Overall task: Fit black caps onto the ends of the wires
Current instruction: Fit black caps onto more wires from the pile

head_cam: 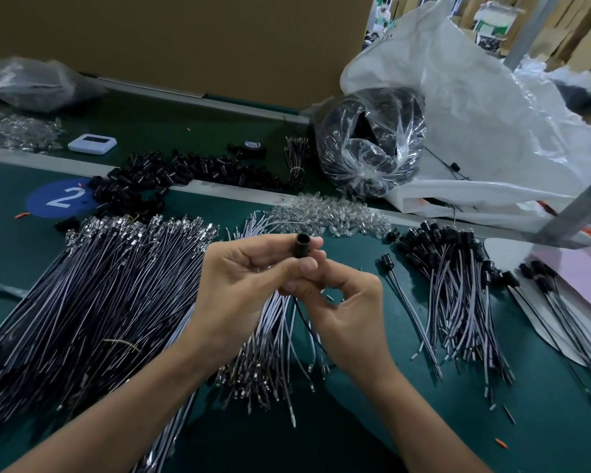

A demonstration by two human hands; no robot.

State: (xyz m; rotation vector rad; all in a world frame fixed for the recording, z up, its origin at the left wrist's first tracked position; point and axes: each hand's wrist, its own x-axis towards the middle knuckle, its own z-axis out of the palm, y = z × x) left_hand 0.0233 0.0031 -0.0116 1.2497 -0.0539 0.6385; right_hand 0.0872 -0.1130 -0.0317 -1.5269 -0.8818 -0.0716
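My left hand pinches a black cap between thumb and fingers, its open end up. My right hand sits just below it, fingers curled round thin wires that hang down from under the cap. A big bundle of dark wires with metal terminals lies on the left. White wires lie under my hands. Wires with black caps fitted are heaped on the right. Loose black caps are piled at the back.
A green table carries a blue round "2" sticker, a pile of clear bulbs, a white device, a tape roll, a clear bag of black parts and a large white plastic sack. A cardboard wall stands behind.
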